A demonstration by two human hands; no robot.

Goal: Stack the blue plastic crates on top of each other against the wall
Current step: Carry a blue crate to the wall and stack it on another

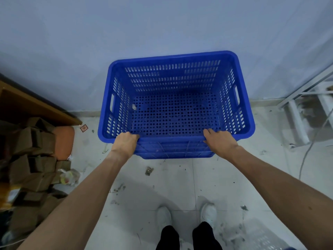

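A blue plastic crate (173,71) with slotted walls and a perforated floor stands close to the pale wall, its far rim near it. Below its near rim more blue crate wall shows (173,153), so it seems to rest on another crate; how many lie underneath is hidden. My left hand (125,141) grips the near rim at the left, fingers curled over the edge. My right hand (219,140) grips the same rim at the right. A small pale scrap (134,106) lies inside on the crate floor.
A heap of brown cardboard boxes (30,159) and a wooden board (36,107) crowd the left. A white metal rack (304,105) and a cable (306,156) are on the right. My white shoes (185,215) stand on the dirty tiled floor.
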